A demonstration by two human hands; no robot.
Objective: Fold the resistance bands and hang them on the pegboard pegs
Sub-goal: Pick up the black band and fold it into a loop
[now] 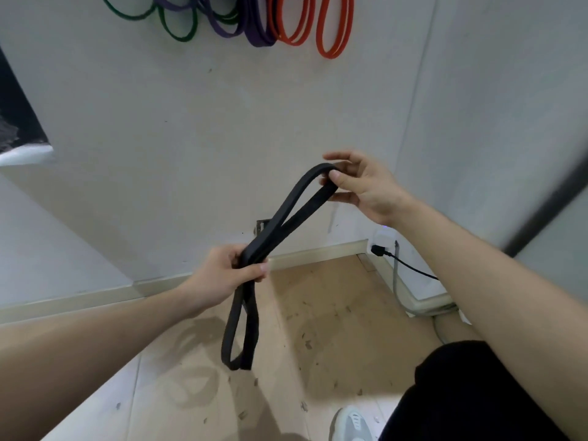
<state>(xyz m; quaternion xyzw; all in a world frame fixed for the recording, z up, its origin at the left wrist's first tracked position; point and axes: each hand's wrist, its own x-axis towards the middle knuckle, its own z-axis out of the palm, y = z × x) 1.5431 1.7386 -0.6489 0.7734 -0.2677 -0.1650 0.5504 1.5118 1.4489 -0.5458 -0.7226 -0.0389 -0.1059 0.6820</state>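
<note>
One black resistance band (265, 238) in work, held in the air before a pale wall (191, 138), with six or so coloured ones already hanging. Far left, at nine o'clock: the corner of a dark sheet (19, 122) fixed to the wall. At eleven o'clock, cut off by the upper edge: green bands (178, 30), hanging in loops; what they hang from is out of sight. Below them, at seven o'clock from the middle: left hand (222, 275), fingers clenched round the bundled strands of the black band near its midpoint. From this grip a doubled loop droops towards six o'clock, clear of the wooden floor (318, 313). At twelve o'clock: purple bands (251, 33), overlapping the green. The band's other loop rises from the left hand towards two o'clock. At one o'clock on the wall: orange bands (331, 43), just beside the purple. Right hand (362, 183), at two o'clock from the left hand: thumb and forefinger pinch the upper bend of the loop, remaining fingers spread loosely. At five o'clock, low: one pale shoe (350, 424). At four o'clock from the right hand, by the skirting: black plug (378, 250) with trailing cable. Lower right corner: black trouser leg (477, 393).
</note>
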